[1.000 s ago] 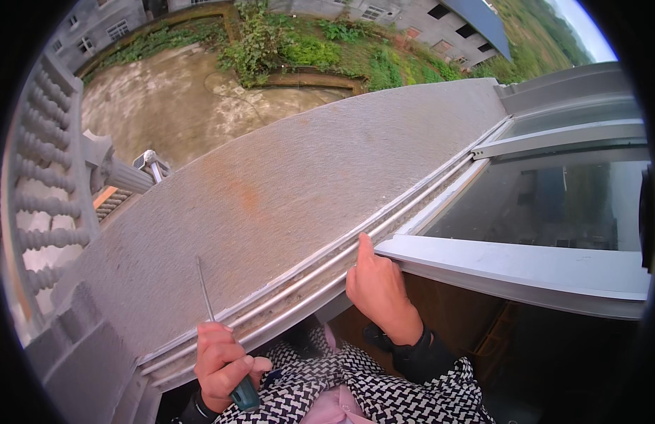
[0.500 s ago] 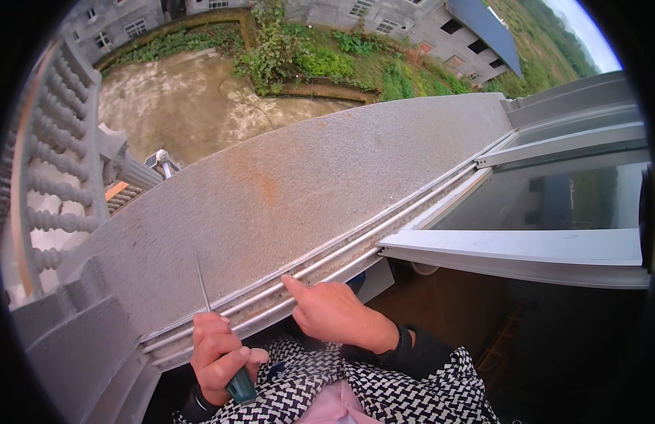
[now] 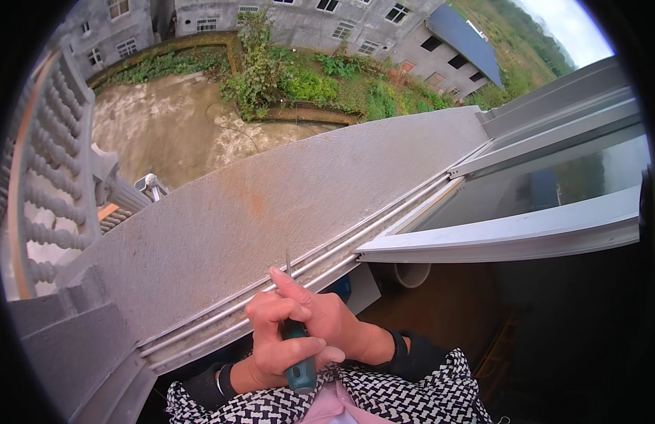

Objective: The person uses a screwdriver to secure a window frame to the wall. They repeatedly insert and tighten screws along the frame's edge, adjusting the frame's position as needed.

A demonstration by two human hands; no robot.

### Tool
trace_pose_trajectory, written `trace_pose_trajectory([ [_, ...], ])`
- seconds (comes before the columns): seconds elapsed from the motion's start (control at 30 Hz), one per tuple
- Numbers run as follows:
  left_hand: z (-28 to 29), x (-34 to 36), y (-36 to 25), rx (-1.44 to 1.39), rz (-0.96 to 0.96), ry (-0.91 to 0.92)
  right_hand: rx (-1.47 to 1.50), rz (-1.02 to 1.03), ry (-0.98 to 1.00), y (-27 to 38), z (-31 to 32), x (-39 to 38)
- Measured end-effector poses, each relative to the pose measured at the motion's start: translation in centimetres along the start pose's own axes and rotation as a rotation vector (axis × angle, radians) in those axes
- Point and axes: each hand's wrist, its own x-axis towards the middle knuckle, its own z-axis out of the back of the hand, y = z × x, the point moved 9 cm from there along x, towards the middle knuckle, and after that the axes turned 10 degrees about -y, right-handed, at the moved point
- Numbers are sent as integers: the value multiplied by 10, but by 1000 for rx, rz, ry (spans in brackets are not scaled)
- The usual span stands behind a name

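The screwdriver (image 3: 296,338) stood nearly upright at the bottom centre of the view, its teal handle low, near the checked scarf (image 3: 405,399), and its thin metal shaft rising to a tip at the window track (image 3: 341,253). The left hand (image 3: 274,346) was wrapped round the handle, fingers curled tight on it and thumb laid across the front. The right hand (image 3: 320,314) lay against the left from the other side, its fingers folded together over the upper part of the handle; its forefinger reached up along the shaft toward the track. Whether the right palm actually gripped the handle could not be told, since the left hand covered the join. A dark band sat on each wrist, and dark sleeves ran down to the scarf.

The track ran as pale metal rails slanting from lower left to upper right, just beyond the hands. Past it lay the broad grey ledge (image 3: 256,205), with a faint rusty stain near its middle. To the right, the window sash (image 3: 511,230) stood slid partly open, its pale frame resting over the track, glass dark. Under the sash a white bucket (image 3: 411,274) showed inside the room. Left of the ledge curved a grey balustrade (image 3: 41,205). Far below were a bare yard (image 3: 165,134), green shrubs (image 3: 299,81) and grey buildings (image 3: 327,21).
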Motion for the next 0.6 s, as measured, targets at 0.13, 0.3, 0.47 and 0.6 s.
trace_pose_trajectory([
  [0.13,3,-9,10,231,128,105,-229,78,31,-5,15,12],
  [0.3,82,-37,30,555,161,-37,-521,-201,-233,-50,78,32],
  [0.47,154,-74,29,1046,89,12,-724,-402,-161,-98,62,16],
  [0.6,173,-86,42,1158,78,71,-780,-442,-150,-133,47,-1],
])
